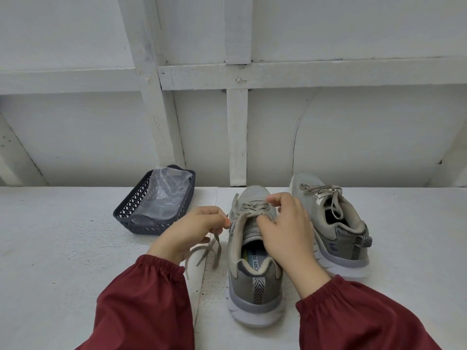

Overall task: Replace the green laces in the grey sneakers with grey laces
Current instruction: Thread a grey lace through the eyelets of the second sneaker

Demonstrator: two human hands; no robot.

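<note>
The upper eyelets and part of the tongue of the near sneaker (255,286) were covered by the right grip (285,231), and the insole print was cut down to the letters "ORY FO". Where the lace (202,256) passed into the left grip (192,231) was hidden by curled fingers. What the clear bag (166,195) in the basket (131,210) held could not be told. Both sleeves (141,306) were cut off by the lower edge.

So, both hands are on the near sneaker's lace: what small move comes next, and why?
Probably the left hand pulls its loose grey lace taut while the right hand pins the crossing on the near sneaker: slack trails on the table, and the lacing looks unfinished.
</note>
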